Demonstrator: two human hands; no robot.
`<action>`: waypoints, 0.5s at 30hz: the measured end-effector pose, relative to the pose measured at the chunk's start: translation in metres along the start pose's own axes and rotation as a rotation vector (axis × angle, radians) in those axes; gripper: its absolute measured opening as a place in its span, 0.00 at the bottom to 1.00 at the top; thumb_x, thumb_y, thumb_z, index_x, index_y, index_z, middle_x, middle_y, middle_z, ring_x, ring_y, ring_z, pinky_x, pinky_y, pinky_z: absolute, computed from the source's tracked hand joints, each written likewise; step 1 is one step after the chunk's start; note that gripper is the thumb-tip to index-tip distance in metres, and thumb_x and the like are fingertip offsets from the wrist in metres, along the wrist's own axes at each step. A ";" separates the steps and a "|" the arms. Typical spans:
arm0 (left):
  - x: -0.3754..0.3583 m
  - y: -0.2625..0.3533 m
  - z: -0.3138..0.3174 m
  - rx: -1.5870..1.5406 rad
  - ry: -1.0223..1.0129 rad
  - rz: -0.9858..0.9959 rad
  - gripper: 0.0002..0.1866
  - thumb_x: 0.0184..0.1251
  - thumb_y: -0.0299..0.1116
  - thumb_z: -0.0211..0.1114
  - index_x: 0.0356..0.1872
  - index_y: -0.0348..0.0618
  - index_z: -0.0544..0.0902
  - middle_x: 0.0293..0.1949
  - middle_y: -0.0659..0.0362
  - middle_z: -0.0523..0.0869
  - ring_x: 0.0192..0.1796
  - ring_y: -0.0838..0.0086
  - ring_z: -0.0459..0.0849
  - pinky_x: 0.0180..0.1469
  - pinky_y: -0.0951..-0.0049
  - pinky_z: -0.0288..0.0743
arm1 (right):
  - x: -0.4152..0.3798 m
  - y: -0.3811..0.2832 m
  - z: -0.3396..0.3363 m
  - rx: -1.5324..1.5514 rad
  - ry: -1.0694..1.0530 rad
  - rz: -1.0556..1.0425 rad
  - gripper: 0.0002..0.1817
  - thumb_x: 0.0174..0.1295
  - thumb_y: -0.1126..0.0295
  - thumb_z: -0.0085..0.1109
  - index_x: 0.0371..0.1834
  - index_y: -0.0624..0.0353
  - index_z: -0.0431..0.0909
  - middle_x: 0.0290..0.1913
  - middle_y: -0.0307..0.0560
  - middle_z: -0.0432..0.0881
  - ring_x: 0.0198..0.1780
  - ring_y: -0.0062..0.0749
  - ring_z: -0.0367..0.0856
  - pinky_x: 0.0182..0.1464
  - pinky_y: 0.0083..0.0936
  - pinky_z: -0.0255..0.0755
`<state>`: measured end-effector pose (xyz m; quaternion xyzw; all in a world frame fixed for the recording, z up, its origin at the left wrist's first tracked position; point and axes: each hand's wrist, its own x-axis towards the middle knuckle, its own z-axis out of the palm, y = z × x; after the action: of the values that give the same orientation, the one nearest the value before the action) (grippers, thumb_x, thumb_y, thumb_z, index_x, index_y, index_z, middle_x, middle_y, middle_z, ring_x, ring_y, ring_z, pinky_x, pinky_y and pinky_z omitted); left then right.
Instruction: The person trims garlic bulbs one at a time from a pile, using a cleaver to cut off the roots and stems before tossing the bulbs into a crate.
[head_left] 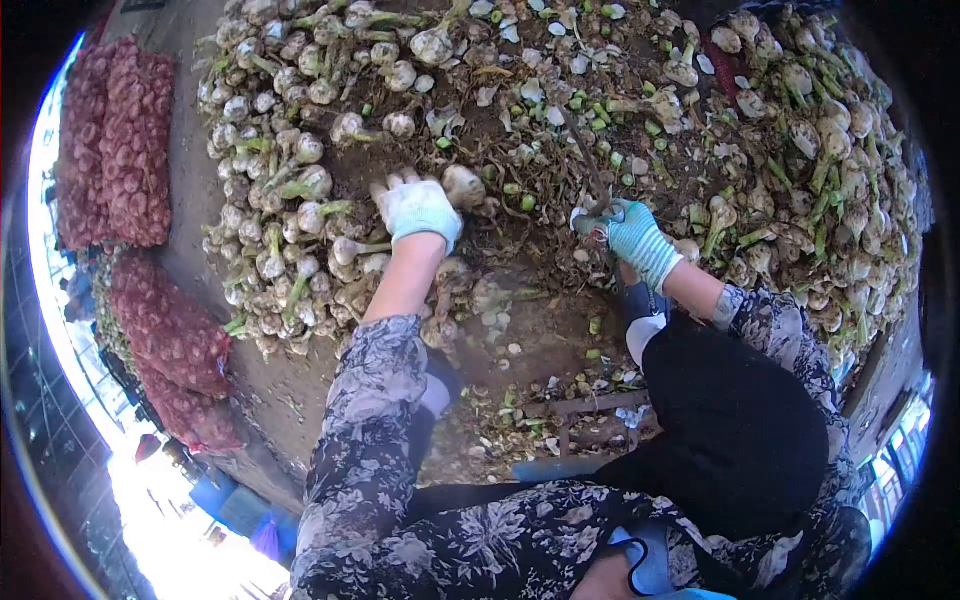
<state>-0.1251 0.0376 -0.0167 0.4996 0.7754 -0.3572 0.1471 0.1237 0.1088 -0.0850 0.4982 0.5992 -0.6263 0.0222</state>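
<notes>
My left hand (418,212), in a white and pale green work glove, is palm down over the soil with its fingers apart. Right beside its thumb side is a garlic bulb (463,187). Trimmed and stalked garlic bulbs (300,190) lie heaped to its left. In a striped green glove, my right hand (635,240) is closed around the lower end of a long, thin, dark metal blade (588,155) pointing up and slightly left. Its handle is mostly hidden by the fingers.
Garlic with long stalks (840,170) is piled on the right. Cut green stem pieces (598,124) and dry peelings litter the middle. Red mesh sacks full of garlic (115,150) stand at the left edge. My dark-clothed knee (740,420) rises below the right hand.
</notes>
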 end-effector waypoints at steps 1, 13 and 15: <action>0.012 0.005 0.002 -0.120 -0.031 -0.027 0.31 0.47 0.46 0.62 0.55 0.47 0.70 0.51 0.49 0.74 0.53 0.62 0.73 0.55 0.62 0.64 | 0.005 0.006 -0.001 -0.072 -0.015 -0.051 0.18 0.51 0.62 0.63 0.38 0.66 0.75 0.28 0.48 0.80 0.26 0.28 0.71 0.33 0.23 0.69; -0.002 0.045 0.051 -2.341 0.228 -0.196 0.18 0.65 0.46 0.46 0.50 0.49 0.71 0.48 0.56 0.75 0.50 0.65 0.76 0.49 0.59 0.73 | -0.029 -0.048 -0.036 0.077 -0.180 -0.081 0.18 0.46 0.60 0.67 0.29 0.63 0.74 0.16 0.36 0.69 0.22 0.18 0.69 0.28 0.19 0.68; -0.027 0.048 0.030 -2.318 0.195 0.003 0.16 0.62 0.35 0.50 0.52 0.49 0.68 0.50 0.54 0.74 0.51 0.65 0.76 0.50 0.60 0.74 | -0.038 -0.070 -0.042 -0.151 -0.244 -0.254 0.14 0.46 0.63 0.65 0.29 0.61 0.75 0.20 0.42 0.76 0.28 0.26 0.79 0.32 0.24 0.72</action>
<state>-0.0740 0.0100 -0.0415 0.0920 0.6447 0.6065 0.4561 0.1243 0.1396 -0.0002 0.3357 0.6953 -0.6333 0.0528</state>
